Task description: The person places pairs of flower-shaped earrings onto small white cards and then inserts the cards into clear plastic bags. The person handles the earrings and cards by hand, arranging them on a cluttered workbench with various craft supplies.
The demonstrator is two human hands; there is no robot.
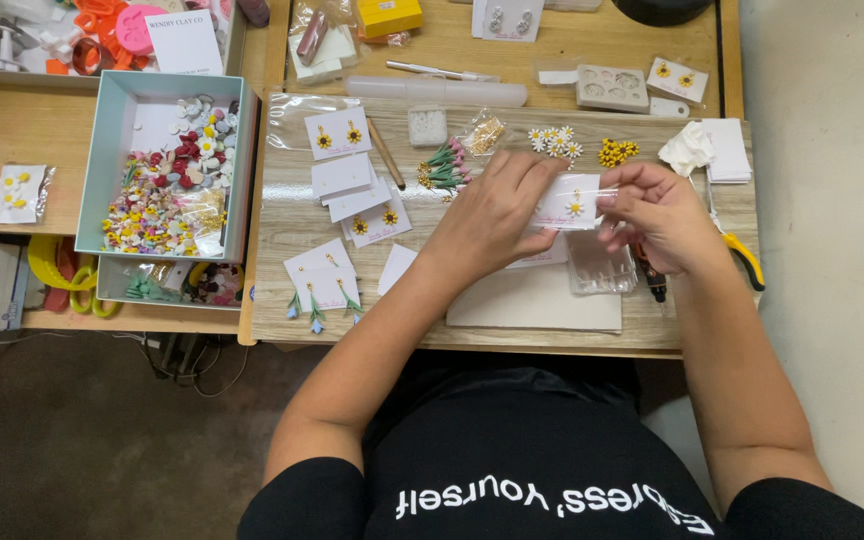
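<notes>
My left hand [497,215] and my right hand [657,212] together hold a small white earring card [569,205] with a daisy earring on it, inside a clear plastic sleeve. Both hands pinch it from opposite sides above the wooden board [287,225]. Under my hands lie a white sheet [542,300] and a clear plastic tray [600,272]. Loose white daisy pieces [555,141] and yellow flower pieces [616,151] rest just beyond my hands. More cards with sunflower earrings [337,134] and teal drop earrings [324,285] lie to the left.
A pale blue box [112,150] full of small colourful clay pieces stands at the left. Yellow-handled pliers [742,255] lie at the right edge beside white tissue [687,148]. A grey mould [612,88], a pen-like tool [386,152] and teal tulip pieces [444,168] sit further back.
</notes>
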